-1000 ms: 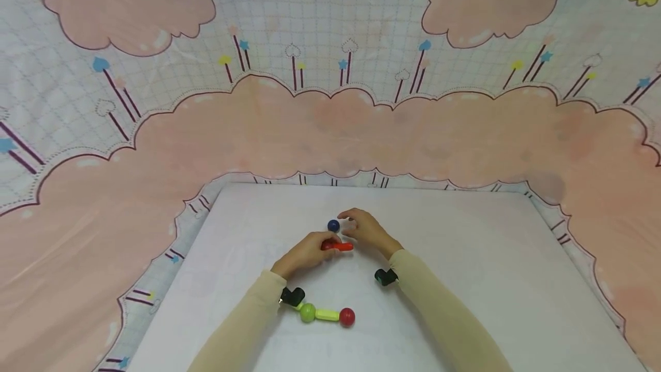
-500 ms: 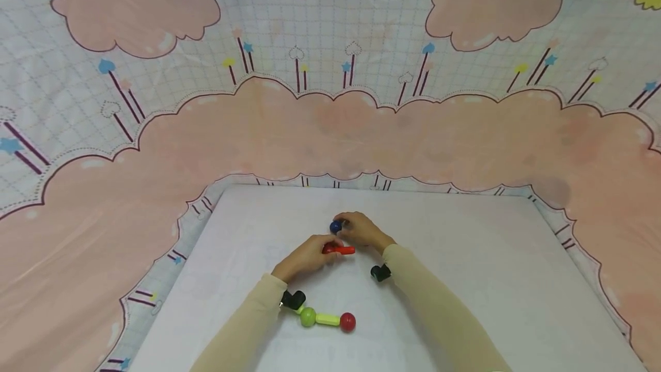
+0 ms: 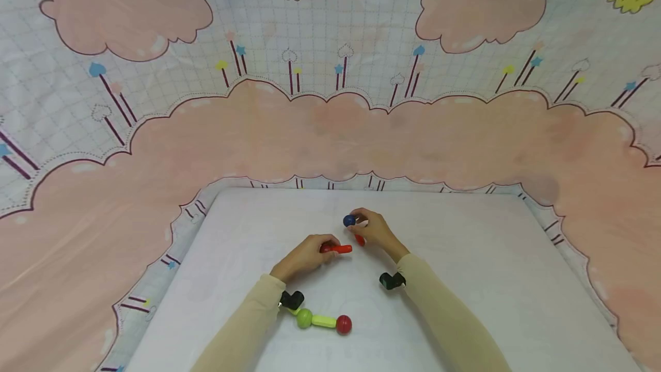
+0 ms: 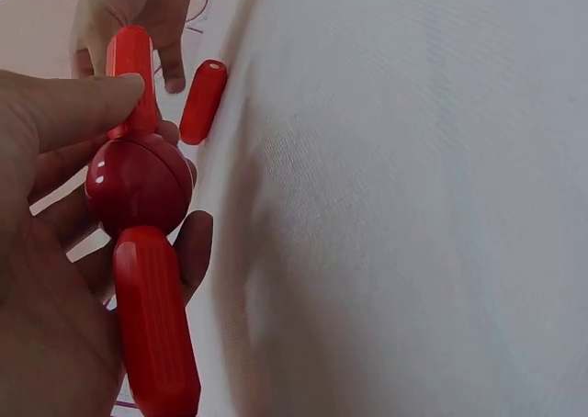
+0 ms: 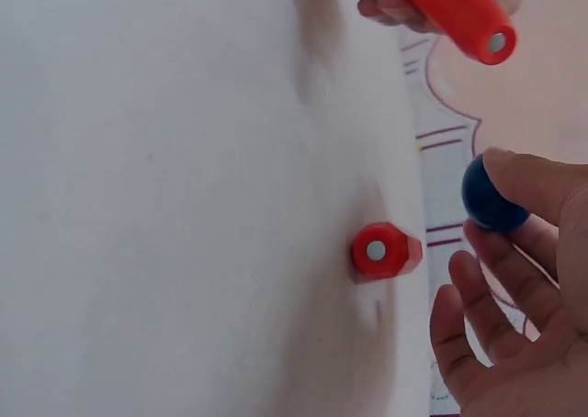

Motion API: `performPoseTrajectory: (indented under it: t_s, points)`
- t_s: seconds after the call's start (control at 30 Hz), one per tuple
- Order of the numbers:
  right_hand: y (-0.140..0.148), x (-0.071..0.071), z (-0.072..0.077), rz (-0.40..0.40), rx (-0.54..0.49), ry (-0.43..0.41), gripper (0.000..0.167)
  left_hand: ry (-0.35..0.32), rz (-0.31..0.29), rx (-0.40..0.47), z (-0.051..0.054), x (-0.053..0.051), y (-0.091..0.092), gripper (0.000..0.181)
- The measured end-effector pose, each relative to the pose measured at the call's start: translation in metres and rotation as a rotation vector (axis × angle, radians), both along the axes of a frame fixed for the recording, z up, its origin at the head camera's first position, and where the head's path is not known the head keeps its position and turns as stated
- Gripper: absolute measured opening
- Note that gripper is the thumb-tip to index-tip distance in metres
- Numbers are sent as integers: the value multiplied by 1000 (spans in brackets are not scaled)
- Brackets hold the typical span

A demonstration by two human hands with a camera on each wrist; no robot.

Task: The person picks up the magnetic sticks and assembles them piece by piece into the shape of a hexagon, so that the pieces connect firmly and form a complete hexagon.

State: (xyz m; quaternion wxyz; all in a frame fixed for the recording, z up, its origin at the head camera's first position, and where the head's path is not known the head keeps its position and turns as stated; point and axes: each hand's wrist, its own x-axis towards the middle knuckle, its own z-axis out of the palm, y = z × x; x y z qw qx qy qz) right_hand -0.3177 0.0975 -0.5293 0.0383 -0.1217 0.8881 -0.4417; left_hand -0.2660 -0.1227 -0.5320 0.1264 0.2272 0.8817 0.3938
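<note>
My left hand [image 3: 306, 255] grips a dark red ball [image 4: 138, 185] with a red rod on either side of it. The thumb presses on the far rod [image 4: 131, 82], and the near rod [image 4: 156, 321] points back toward the wrist camera. Between thumb and fingertips, my right hand [image 3: 379, 231] pinches a blue ball [image 5: 491, 197]. A loose red rod [image 5: 381, 251] lies on the table below that hand, a silvery disc showing on its end. In the head view much of the left hand's piece is hidden by fingers.
Nearer to me on the white table [image 3: 465, 280] lies a joined piece: a green ball [image 3: 304, 318], a yellow-green rod [image 3: 323, 321] and a red ball [image 3: 343, 325]. My left wrist camera hides part of its left end. A cloud-patterned cloth [image 3: 330, 136] surrounds the table.
My right hand has closed its fingertips on the blue ball and moved it slightly right. The loose red rod below that hand has come into view. My left hand keeps its hold, barely moving.
</note>
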Motion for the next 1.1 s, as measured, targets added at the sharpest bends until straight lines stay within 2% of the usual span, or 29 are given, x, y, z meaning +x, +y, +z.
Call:
performPoseTrajectory:
  t_s: [0.13, 0.4, 0.57, 0.77, 1.1]
  points:
    - [9, 8, -2, -57, -51, -37, 35, 4, 4, 3, -2, 0, 1, 14]
    - [19, 19, 0, -108, -101, -71, 39, 17, 0, -10, 1, -3, 1, 17]
    - [23, 28, 1, -146, -132, -101, 42, -5, 21, -19, 3, -1, 3, 17]
    - [23, 40, -1, -167, -163, -71, 40, -6, 37, -17, 3, -1, 3, 18]
    - [21, 60, -2, -164, -281, -47, 42, 13, 36, 6, -1, -4, 2, 18]
